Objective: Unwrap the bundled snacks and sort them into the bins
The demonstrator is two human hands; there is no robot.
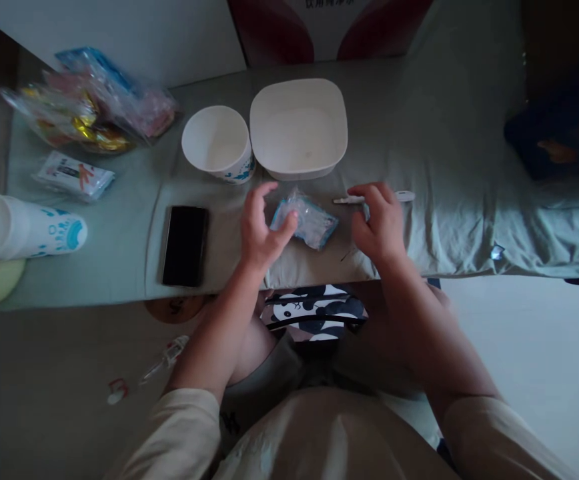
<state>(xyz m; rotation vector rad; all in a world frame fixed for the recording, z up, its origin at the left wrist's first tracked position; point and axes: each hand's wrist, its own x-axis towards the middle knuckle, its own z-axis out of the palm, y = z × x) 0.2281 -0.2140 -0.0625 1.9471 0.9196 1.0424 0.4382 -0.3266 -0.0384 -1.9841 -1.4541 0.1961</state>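
Landmark = white tub [297, 133], rounded-rect., on grey-green cloth [434, 140]. Clear/blue plastic packet [312, 223] lies on cloth just in front of tub (person's side), btwn the 2 hands, nearer L. L hand [261, 233] is front-left of tub: thumb & index spread apart, thumb tip over packet's L part, index tip up near tub's front-left corner. Contact w/ packet: can't tell. R hand [383, 227] is front-right of tub, fingers curled over white pen-like tool [405, 196]; tool's thin tip sticks out L of the fingers, rounded end R of them. R thumb & index apart; can't tell if other fingers grip tool.

Containers: tub upright, inner base visible, small faint spot on it. Paper cup [242, 168] w/ blue print upright just L of tub, appears to touch it; bare inner wall shows. Clear bags [97, 107] well L of tub, gold-wrapped & pink pcs inside. Stacked cups [52, 230] far front-left of tub, lying on side, blue print. Flat wht packet [75, 175] L of tub, orange-red print. Phone [185, 247] front-left of tub, screen dark. Red/wht box [274, 33] behind tub.
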